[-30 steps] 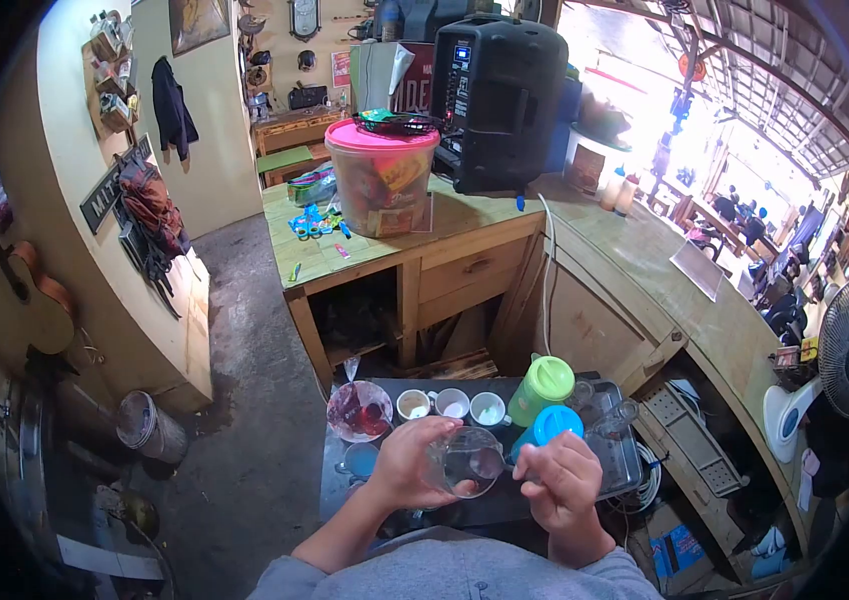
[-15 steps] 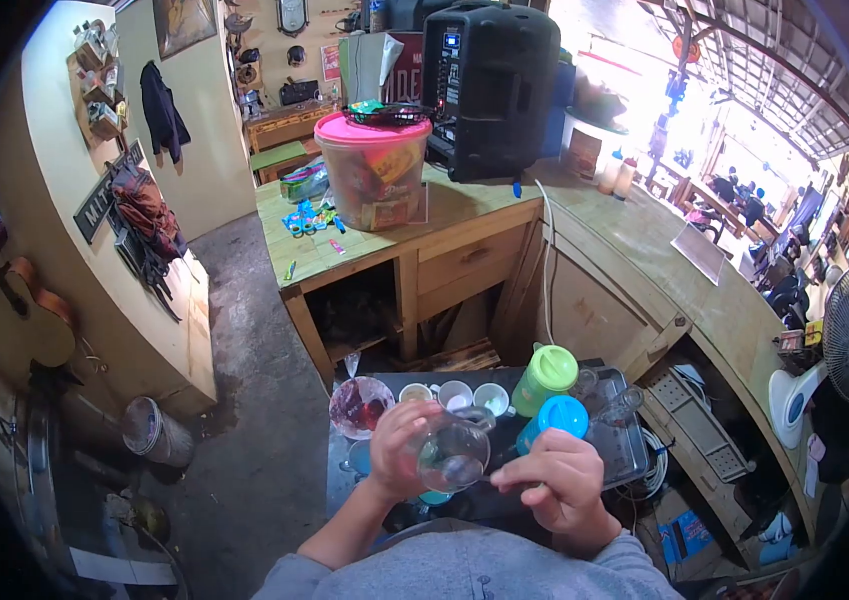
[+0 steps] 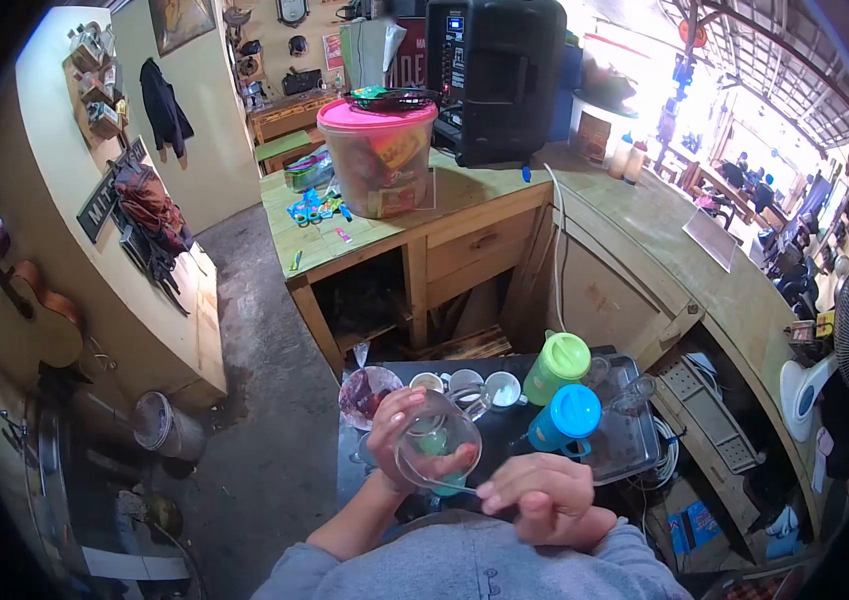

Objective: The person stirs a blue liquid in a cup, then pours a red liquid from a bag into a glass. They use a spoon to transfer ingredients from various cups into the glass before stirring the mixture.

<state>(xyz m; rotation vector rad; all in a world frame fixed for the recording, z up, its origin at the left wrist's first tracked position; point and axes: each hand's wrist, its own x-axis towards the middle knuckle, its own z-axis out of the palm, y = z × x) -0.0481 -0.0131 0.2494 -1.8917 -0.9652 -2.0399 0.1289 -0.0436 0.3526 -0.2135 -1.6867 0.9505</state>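
Observation:
My left hand (image 3: 392, 440) is wrapped round a clear glass pitcher (image 3: 442, 432), tilted so that its mouth faces me. The pitcher's handle points away, towards the cups. In my right hand (image 3: 543, 497) the fingers pinch the thin handle of a spoon (image 3: 462, 487), which reaches to the pitcher's rim. The spoon's bowl is hard to make out now. Just beyond the pitcher stand several cups, among them a white mug (image 3: 503, 388). A lime-green lidded jug (image 3: 558, 366) and a blue lidded jug (image 3: 567, 416) are beyond my right hand.
Left of the cups lies a bowl with dark red contents (image 3: 371, 396). A clear plastic tray (image 3: 635, 450) holds glassware at the right. Behind runs a wooden counter (image 3: 395, 245) with a pink-lidded tub (image 3: 380, 165) and a black speaker (image 3: 505, 85). A bin (image 3: 170, 430) stands on the floor.
The pitcher has turned in my left hand, its mouth now lower and more towards me. My right hand has shifted slightly left and down with the spoon. The view has moved a little.

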